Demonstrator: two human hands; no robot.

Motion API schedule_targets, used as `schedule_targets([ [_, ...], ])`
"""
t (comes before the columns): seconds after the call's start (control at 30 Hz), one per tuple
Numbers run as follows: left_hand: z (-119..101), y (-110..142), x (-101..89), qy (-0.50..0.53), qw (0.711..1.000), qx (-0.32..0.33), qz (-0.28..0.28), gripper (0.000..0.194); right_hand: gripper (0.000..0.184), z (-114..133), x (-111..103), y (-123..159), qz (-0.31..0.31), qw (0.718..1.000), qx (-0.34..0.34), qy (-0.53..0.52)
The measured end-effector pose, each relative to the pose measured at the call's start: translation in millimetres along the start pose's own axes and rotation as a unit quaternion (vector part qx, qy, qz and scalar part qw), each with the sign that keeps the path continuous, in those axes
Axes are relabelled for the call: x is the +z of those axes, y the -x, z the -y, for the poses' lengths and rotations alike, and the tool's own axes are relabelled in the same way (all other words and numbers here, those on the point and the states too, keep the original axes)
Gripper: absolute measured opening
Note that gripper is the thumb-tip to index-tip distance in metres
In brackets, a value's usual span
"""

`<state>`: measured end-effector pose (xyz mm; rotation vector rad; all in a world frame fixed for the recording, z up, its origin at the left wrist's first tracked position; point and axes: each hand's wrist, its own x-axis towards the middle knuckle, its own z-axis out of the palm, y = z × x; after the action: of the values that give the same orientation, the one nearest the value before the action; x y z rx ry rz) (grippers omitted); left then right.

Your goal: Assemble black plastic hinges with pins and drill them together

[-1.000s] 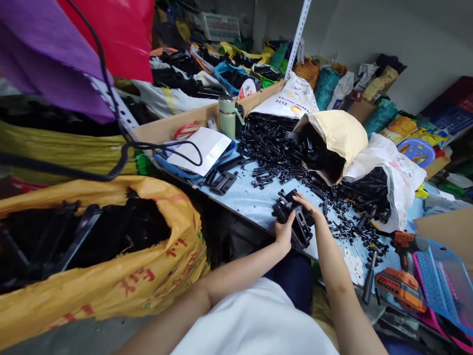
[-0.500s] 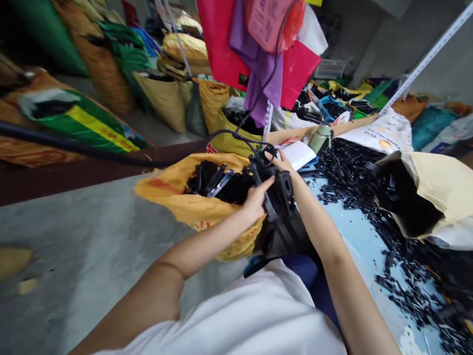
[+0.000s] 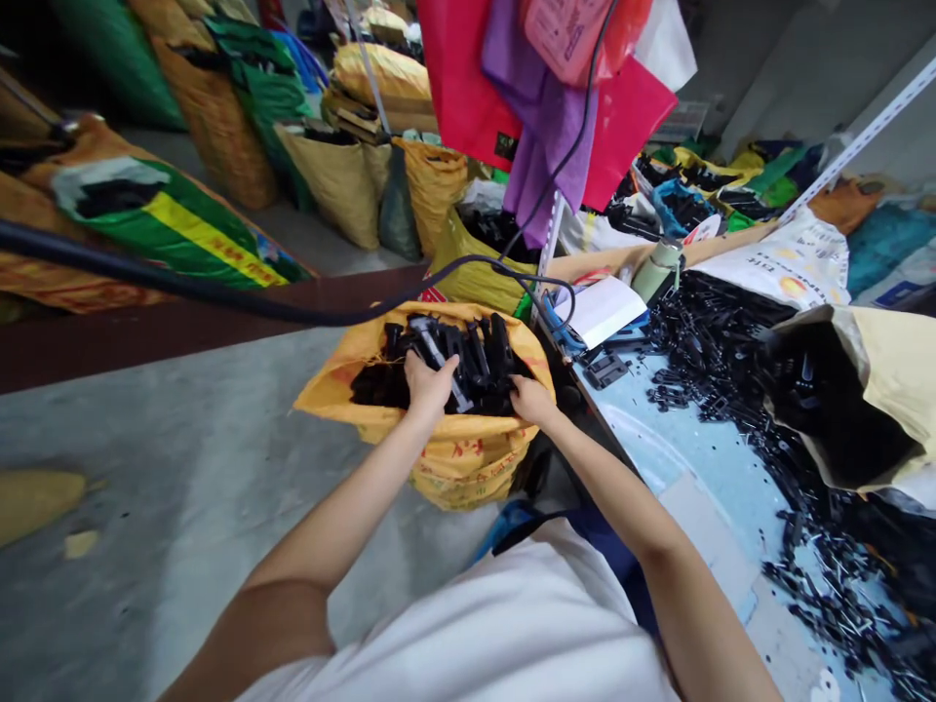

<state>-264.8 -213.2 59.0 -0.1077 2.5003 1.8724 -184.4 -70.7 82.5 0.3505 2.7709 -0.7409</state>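
Observation:
A yellow woven sack (image 3: 453, 453) stands on the floor to the left of the table, filled with black plastic parts (image 3: 479, 366). Both my hands are down in its mouth. My left hand (image 3: 426, 382) rests on the pile with its fingers curled over a black part. My right hand (image 3: 531, 400) sits at the sack's right rim, fingers bent against the parts. Whether either hand grips a part is hard to make out.
The blue-topped table (image 3: 702, 487) at right carries heaps of small black parts (image 3: 702, 341), a beige sack (image 3: 870, 390), a white sack (image 3: 790, 263), a green flask (image 3: 654, 268) and a white paper (image 3: 604, 307). A black cable (image 3: 219, 297) crosses in front. More sacks line the concrete floor (image 3: 182, 468).
My hands carried a bundle of black parts from the table to the yellow sack and lowered it in. The view swung left with them.

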Motion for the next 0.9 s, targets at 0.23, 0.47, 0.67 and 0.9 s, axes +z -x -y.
schedule_targets([
  [0.23,2.5,21.8,-19.1,-0.101,0.993,0.063,-0.027,0.087,0.034,-20.8,-20.2,30.5,0.003,0.99,-0.071,0.121],
  [0.47,-13.2,76.8,5.0,-0.116,0.929,0.349,0.027,0.054,0.032,-33.2,-24.7,46.6,-0.199,0.965,-0.144,0.096],
  [0.67,-24.8,123.8,64.4,-0.094,0.88,0.448,0.128,0.043,0.023,-99.6,6.2,128.9,-0.29,0.951,-0.101,-0.034],
  [0.9,-28.4,148.0,125.5,-0.129,0.84,0.471,0.234,0.032,0.025,-169.8,53.0,276.0,-0.463,0.876,0.092,-0.095],
])
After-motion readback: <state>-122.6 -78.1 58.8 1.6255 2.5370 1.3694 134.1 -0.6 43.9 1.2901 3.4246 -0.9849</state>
